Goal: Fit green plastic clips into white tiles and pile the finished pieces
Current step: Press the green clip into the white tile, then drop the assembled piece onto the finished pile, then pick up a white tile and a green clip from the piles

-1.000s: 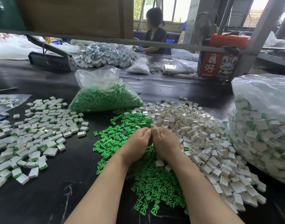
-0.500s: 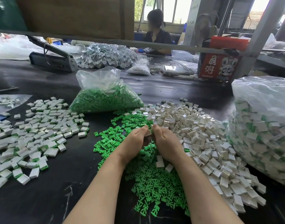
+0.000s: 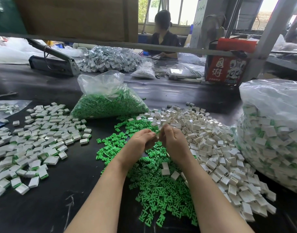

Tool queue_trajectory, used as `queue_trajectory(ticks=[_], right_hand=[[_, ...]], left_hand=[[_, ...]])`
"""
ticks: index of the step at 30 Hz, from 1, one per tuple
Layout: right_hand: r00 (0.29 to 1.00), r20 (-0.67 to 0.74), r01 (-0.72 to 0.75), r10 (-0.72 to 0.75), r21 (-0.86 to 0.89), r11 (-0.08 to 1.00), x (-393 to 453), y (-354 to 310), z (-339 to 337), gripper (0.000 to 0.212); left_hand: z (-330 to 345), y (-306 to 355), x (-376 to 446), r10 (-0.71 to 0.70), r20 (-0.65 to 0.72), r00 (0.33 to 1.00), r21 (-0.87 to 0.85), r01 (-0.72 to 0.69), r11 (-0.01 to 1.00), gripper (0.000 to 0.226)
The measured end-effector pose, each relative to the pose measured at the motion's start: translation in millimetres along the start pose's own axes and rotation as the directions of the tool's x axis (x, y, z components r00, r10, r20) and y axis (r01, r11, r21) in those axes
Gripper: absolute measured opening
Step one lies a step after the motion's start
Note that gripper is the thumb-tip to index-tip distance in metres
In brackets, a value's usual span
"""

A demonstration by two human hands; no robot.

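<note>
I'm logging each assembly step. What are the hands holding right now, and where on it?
Both hands, left and right, pinch a small piece between their fingertips. The fingers hide most of it, so the exact grip cannot be told.

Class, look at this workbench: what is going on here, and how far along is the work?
A person is fitting parts together by hand. The left hand and right hand meet above a spread of loose green clips, pinching a small piece between them; what it is stays hidden. Empty white tiles are heaped to the right, finished pieces lie scattered to the left. A bag of green clips sits behind, so plenty remains.
</note>
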State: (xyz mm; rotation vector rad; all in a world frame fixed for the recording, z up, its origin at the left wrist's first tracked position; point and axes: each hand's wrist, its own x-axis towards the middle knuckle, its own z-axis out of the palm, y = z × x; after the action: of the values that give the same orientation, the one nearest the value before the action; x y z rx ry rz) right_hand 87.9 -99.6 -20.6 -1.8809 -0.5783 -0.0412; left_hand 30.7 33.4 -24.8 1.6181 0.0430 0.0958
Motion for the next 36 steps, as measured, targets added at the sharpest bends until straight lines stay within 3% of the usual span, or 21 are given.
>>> queue_trajectory(ticks=[2, 7, 15, 20, 24, 27, 31, 36], right_hand=[[1.000, -0.013, -0.001, 0.002, 0.096, 0.995, 2, 3, -1, 0.049], [0.996, 0.075, 0.037, -0.046, 0.120, 0.992, 3, 4, -1, 0.038], [0.996, 0.065, 0.051, -0.059, 0.123, 0.991, 0, 0, -6, 0.019], [0.996, 0.023, 0.079, -0.083, 0.126, 0.989, 0, -6, -7, 0.013], [0.995, -0.072, -0.034, 0.065, 0.369, 0.929, 0, -9, -9, 0.012], [0.981, -0.042, -0.136, 0.190, 0.552, 0.823, 0, -8, -12, 0.019], [0.975, -0.002, -0.169, 0.221, 0.637, 0.752, 0, -10, -14, 0.014], [0.980, 0.008, -0.155, 0.198, 0.654, 0.740, 0, -9, -14, 0.014]], left_hand=[[-3, -1, 1, 0.043, 0.004, 0.999, 0.003, -0.043, 0.999, 0.013], [-7, -3, 2, 0.130, -0.024, 0.991, 0.006, -0.130, 0.992, 0.015], [-8, -4, 2, 0.121, -0.010, 0.993, 0.030, -0.121, 0.992, 0.013], [-10, -6, 4, 0.108, -0.079, 0.991, 0.040, -0.105, 0.994, 0.009], [-10, -4, 5, 0.109, -0.198, 0.974, -0.060, -0.123, 0.991, 0.012], [-11, -1, 3, 0.054, -0.204, 0.977, -0.175, -0.090, 0.980, 0.026], [-11, 3, 1, 0.040, -0.182, 0.983, -0.212, -0.079, 0.974, 0.033], [-10, 8, -2, 0.043, -0.154, 0.987, -0.245, -0.080, 0.966, 0.030]])
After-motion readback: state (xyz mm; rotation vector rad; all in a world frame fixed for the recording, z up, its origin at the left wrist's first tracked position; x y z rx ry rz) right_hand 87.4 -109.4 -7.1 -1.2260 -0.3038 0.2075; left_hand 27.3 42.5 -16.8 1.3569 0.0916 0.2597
